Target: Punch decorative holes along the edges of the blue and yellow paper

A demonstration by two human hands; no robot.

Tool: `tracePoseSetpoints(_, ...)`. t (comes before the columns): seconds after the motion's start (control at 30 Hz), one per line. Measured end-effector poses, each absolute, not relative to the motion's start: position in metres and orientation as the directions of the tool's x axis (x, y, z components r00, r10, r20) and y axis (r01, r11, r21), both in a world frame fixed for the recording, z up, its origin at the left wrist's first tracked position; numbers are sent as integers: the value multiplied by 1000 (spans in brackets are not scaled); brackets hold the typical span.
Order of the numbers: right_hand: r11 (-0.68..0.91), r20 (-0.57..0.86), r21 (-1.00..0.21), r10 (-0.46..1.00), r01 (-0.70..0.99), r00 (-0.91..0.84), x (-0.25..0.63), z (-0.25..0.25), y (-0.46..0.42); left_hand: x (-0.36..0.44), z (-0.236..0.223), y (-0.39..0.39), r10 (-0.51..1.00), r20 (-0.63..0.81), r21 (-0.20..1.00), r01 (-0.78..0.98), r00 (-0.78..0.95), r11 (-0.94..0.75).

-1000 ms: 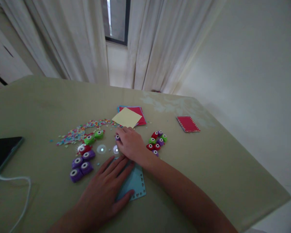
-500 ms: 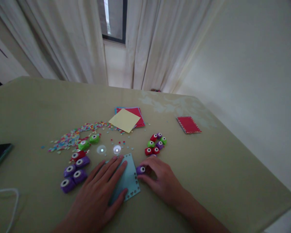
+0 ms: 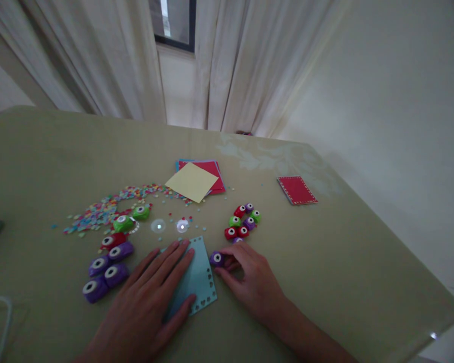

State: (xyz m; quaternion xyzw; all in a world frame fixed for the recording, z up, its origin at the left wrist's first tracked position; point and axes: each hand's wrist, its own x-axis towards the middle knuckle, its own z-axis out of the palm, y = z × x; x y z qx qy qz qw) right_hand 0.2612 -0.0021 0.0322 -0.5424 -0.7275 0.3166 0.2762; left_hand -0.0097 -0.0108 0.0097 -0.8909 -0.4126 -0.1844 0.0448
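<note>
My left hand [image 3: 147, 297] lies flat, fingers spread, on a light blue paper card [image 3: 196, 277] whose right edge shows punched holes. My right hand [image 3: 249, 280] pinches a small purple paper punch [image 3: 216, 259] against that right edge. A cluster of small red, green and purple punches [image 3: 242, 222] sits just beyond my right hand. Larger purple punches [image 3: 104, 269], a red one [image 3: 111, 240] and green ones [image 3: 130, 218] lie to the left of my left hand.
Coloured paper confetti [image 3: 106, 206] is scattered at the left middle. A yellow sheet [image 3: 191, 181] lies on a stack of red and blue sheets [image 3: 212, 174]. A red punched card [image 3: 297, 190] sits at right. The table edge [image 3: 419, 262] runs down the right. Curtains hang behind.
My right hand drew back from the table's middle with the purple punch and set it against the blue card's right edge. My left hand stayed on the card. The view shifted slightly.
</note>
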Motion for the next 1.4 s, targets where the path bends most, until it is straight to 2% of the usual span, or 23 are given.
tracePoseSetpoints(0.57, 204, 52, -804, 960, 559, -275, 263, 39, -1, -8, 11, -11, 736, 363, 125, 753, 571, -646)
tracePoseSetpoints(0.97, 329, 114, -781, 910, 530, -398, 265, 38, 4, -7, 12, -11, 733, 348, 122, 747, 584, -654)
tracePoseSetpoints(1.4, 315, 103, -794, 913, 520, -395, 266, 44, 6, -8, 11, -12, 737, 356, 134, 749, 575, -649)
